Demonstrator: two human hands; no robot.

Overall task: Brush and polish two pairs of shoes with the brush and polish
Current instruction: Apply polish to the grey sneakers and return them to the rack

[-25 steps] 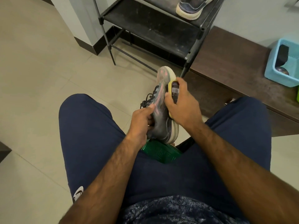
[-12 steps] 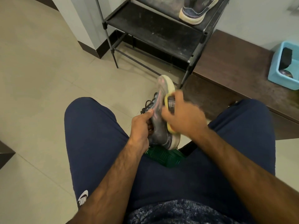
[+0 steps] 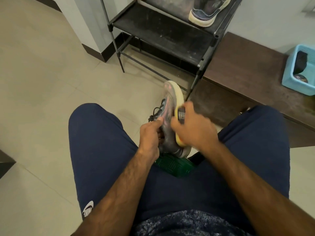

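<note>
A grey sneaker (image 3: pixel 167 106) with a pale sole stands on its heel between my knees, toe pointing away. My left hand (image 3: pixel 150 137) grips its upper from the left side. My right hand (image 3: pixel 194 128) holds a yellow-backed brush (image 3: pixel 179 114) against the sole edge on the right; the hand is motion-blurred. A second grey sneaker (image 3: pixel 207 11) sits on the black shoe rack (image 3: pixel 163 38). A blue tub (image 3: pixel 298 70) on the bench holds a dark brush and a round tin.
A dark wooden bench (image 3: pixel 247 68) runs along the right wall beside the rack. A green stool (image 3: pixel 172 166) shows under my legs. Beige floor tiles (image 3: pixel 42 82) spread to the left.
My right hand slid the brush down along the sole and back up toward the toe. The left hand kept its grip on the sneaker.
</note>
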